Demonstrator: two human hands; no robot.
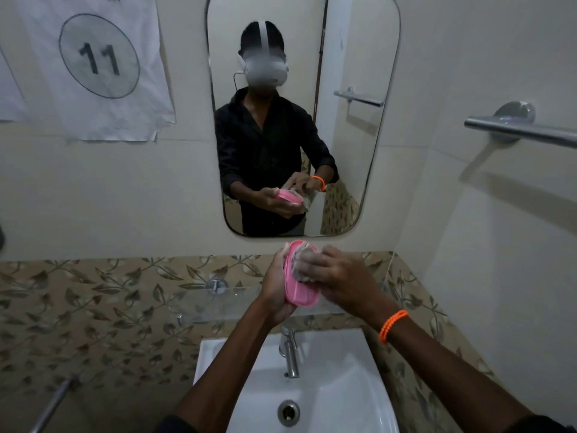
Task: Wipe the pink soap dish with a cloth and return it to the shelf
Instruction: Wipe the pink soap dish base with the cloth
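We held the pink soap dish [299, 284] in our left hand [276, 287], fingers curled round it, above the glass shelf [218, 304]. Our right hand [338, 278] pressed a bunched grey cloth [304, 260] into it. A wall sheet [93, 64] read "11".

Bare glass shelf [218, 303] above sink [343, 385]

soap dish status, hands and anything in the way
Left hand grips pink soap dish above the glass shelf. Right hand presses cloth on it. Nothing blocking.
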